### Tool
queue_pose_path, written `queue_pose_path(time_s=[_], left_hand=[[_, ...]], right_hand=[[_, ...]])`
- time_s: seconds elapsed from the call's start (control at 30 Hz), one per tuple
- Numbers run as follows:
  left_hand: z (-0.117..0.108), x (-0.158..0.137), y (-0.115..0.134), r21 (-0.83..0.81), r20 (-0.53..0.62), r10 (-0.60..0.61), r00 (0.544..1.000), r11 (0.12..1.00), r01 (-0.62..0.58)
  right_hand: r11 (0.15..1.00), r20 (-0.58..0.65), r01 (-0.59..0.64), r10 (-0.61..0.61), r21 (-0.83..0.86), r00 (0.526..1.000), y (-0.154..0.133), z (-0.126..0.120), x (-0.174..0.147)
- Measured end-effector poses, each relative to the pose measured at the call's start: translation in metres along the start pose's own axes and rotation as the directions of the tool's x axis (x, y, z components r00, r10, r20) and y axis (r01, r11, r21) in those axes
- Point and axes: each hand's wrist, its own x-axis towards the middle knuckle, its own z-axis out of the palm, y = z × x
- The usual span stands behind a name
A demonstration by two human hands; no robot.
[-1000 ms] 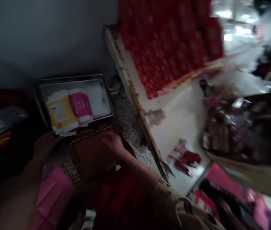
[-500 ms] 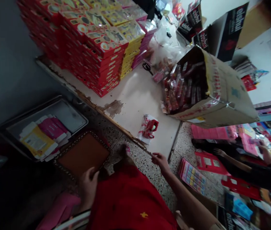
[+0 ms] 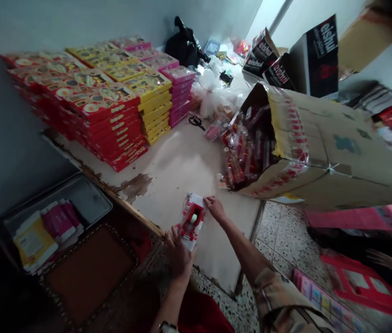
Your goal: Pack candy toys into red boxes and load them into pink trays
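Observation:
A red tape dispenser (image 3: 193, 217) with a pale roll lies on a white packet with red print (image 3: 187, 245), on the low pale tabletop. My left hand (image 3: 178, 254) is at the packet's near left edge, its fingers apart and reaching along the side of the dispenser. On the other side, the fingertips of my right hand (image 3: 216, 208) meet the packet's far right corner, fingers stretched out. Whether either hand has any grip on the packet is hard to make out. My left thumb is partly hidden.
Stacked red boxes (image 3: 95, 115), yellow boxes (image 3: 154, 111) and pink boxes (image 3: 181, 95) stand at the back left. A tipped carton (image 3: 321, 143) spills wrapped packets (image 3: 241, 157) at right. Scissors (image 3: 196, 122) lie behind. A metal tray (image 3: 95, 199) and brown stool (image 3: 92, 273) sit lower left. A co-worker's hand (image 3: 385, 260) shows at right.
Both hands have moved forward from beside my body to the tape dispenser and packet on the tabletop. The view has shifted closer to the table.

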Motion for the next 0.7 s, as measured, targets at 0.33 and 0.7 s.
queue_pose_path(time_s=[0.33, 0.7], left_hand=[[0.013, 0.001, 0.002, 0.621, -0.3, 0.546, 0.782, 0.734, -0.274], [0.129, -0.04, 0.072, 0.627, 0.026, 0.494, 0.869, 0.669, -0.399]], right_hand=[[0.99, -0.013, 0.056, -0.059, -0.131, 0.998, 0.033, -0.017, -0.014], [0.989, -0.356, -0.149, 0.137, -0.008, 0.924, 0.138, -0.152, -0.043]])
